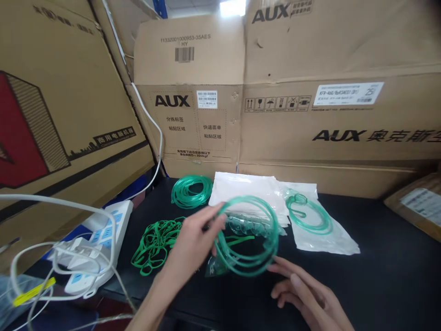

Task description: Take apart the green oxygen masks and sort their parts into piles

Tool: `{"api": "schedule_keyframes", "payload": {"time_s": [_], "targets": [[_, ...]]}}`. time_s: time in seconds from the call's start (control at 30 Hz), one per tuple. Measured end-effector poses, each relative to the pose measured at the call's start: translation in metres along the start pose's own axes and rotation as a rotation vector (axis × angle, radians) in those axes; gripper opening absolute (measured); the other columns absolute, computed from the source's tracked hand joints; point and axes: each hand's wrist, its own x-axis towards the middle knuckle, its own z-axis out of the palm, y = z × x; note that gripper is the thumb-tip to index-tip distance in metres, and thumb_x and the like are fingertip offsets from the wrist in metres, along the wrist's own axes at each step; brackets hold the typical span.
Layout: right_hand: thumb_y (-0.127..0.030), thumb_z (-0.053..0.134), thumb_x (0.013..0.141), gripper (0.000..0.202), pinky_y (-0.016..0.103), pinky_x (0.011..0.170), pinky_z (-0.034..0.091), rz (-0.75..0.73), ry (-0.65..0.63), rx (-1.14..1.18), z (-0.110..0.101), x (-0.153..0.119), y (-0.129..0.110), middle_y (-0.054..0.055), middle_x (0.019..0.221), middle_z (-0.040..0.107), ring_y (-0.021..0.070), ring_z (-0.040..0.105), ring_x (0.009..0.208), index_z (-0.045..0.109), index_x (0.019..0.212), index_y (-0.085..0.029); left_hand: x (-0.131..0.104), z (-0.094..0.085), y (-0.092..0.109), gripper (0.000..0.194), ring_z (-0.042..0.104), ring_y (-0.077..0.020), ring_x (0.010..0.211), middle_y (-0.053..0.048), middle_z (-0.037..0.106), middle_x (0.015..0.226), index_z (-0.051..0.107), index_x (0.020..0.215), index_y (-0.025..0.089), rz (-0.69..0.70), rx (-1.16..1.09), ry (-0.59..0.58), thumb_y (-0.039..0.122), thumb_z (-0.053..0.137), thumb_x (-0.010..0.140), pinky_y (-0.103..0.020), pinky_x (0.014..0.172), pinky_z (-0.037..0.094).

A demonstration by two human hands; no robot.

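Observation:
My left hand [203, 230] pinches the left side of a coil of clear green tubing [253, 272], held tilted above the black table. At the coil's lower right, the outstretched fingertips of my right hand [303, 289] meet or nearly meet its edge; the thumb is apart and the other fingers are bent. Behind the coil lie clear plastic pieces [241, 225], partly hidden, and a stack of white packets [244, 184]. A small bag with green contents [215, 266] sits below it. To the left is a tangle of green elastic straps [155, 241].
Another green tubing coil [191, 192] lies at the back. A white bag [324, 243] with coiled tubing on it is at right. A power strip [103, 243] and white cables [113, 220] crowd the left. Cardboard boxes [193, 124] wall the back of the black table [379, 276].

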Motion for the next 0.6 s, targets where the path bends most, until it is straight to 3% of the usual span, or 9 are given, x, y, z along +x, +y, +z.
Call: {"api": "schedule_keyframes", "payload": {"time_s": [0.07, 0.2, 0.4, 0.5, 0.6], "targets": [[-0.062, 0.07, 0.096, 0.052, 0.035, 0.082, 0.063, -0.013, 0.044, 0.011, 0.004, 0.003, 0.004, 0.015, 0.129, 0.076, 0.0256, 0.074, 0.095, 0.078, 0.133, -0.026, 0.016, -0.023, -0.006, 0.057, 0.055, -0.0107, 0.047, -0.002, 0.073, 0.092, 0.067, 0.147, 0.019, -0.028, 0.047, 0.173, 0.053, 0.063, 0.101, -0.024, 0.049, 0.05], [-0.06, 0.074, 0.095, 0.047, 0.033, 0.08, 0.062, -0.043, 0.118, 0.03, 0.004, 0.005, 0.014, 0.013, 0.121, 0.078, 0.0232, 0.073, 0.089, 0.082, 0.124, -0.024, 0.05, -0.067, -0.023, 0.057, 0.059, -0.0135, 0.056, 0.0, 0.072, 0.089, 0.066, 0.147, 0.021, -0.029, 0.207, 0.385, 0.056, 0.057, 0.102, -0.026, 0.06, 0.051], [-0.057, 0.073, 0.096, 0.045, 0.035, 0.082, 0.063, -0.051, 0.065, 0.066, -0.008, 0.009, 0.023, 0.014, 0.117, 0.078, 0.0244, 0.075, 0.089, 0.082, 0.123, -0.023, 0.089, -0.101, -0.055, 0.04, 0.064, -0.0145, 0.063, -0.002, 0.073, 0.092, 0.068, 0.136, 0.017, -0.176, 0.357, 0.436, 0.042, 0.056, 0.107, -0.032, 0.072, 0.056], [-0.057, 0.073, 0.096, 0.045, 0.035, 0.081, 0.064, -0.063, 0.052, 0.057, -0.01, 0.011, 0.024, 0.014, 0.114, 0.078, 0.0244, 0.075, 0.088, 0.082, 0.123, -0.022, 0.104, -0.107, -0.067, 0.034, 0.071, -0.0184, 0.081, -0.006, 0.074, 0.106, 0.067, 0.129, 0.015, -0.291, 0.415, 0.409, 0.041, 0.062, 0.108, -0.038, 0.079, 0.061], [-0.058, 0.072, 0.097, 0.046, 0.034, 0.081, 0.064, -0.08, 0.053, 0.03, -0.009, 0.01, 0.023, 0.014, 0.112, 0.078, 0.0247, 0.075, 0.089, 0.082, 0.122, -0.021, 0.108, -0.109, -0.065, 0.033, 0.072, -0.0253, 0.106, -0.01, 0.071, 0.124, 0.068, 0.127, 0.015, -0.363, 0.495, 0.395, 0.039, 0.07, 0.104, -0.047, 0.094, 0.06]]}}
